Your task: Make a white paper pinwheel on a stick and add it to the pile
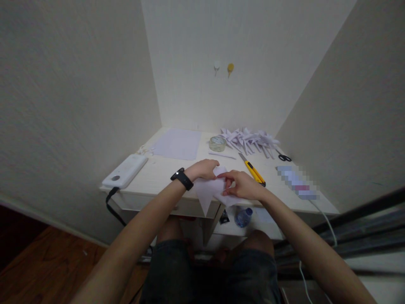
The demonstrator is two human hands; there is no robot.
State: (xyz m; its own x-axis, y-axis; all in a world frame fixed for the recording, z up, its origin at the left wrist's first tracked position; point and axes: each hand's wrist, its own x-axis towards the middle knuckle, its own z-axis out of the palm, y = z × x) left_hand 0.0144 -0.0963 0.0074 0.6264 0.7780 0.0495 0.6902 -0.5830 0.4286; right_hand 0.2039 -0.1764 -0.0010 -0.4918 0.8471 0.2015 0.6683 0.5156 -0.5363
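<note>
White, seemingly folded paper (pixel 210 190)

1 knife (pixel 252 169), 1 tape (pixel 217 143), 1 scissors (pixel 284 157)

Dim, even indoor light; soft shadow beneath the fingers (pixel 228 182); wide-angle bending at edges; slight blur; one patch pixelated.

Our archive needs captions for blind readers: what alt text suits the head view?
Two bare hands, left hand and right hand, hold a folded white paper sheet at the edge of a pale wooden desk. Behind lie a yellow utility knife, a clear tape roll and a pile of folded white paper shapes.
</note>
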